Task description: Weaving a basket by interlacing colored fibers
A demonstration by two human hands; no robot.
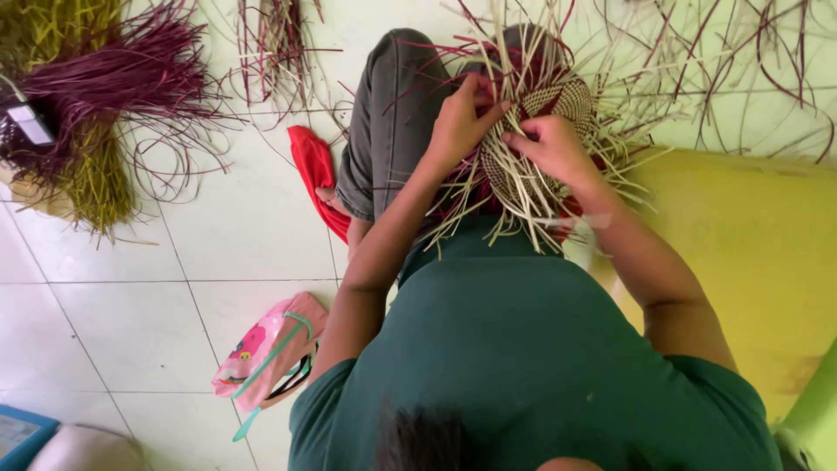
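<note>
A partly woven round basket piece of pale and dark red strips rests on my lap, with loose strip ends fanning out all around it. My left hand pinches a pale strip at the left edge of the weave. My right hand grips strips at the middle of the weave, fingertips almost touching the left hand. I sit on the floor in a green shirt and grey trousers.
A bundle of dark purple and yellow-green strips lies at the upper left. A red cloth is beside my knee. A pink pouch lies on the white tiles. A yellow mat is at the right.
</note>
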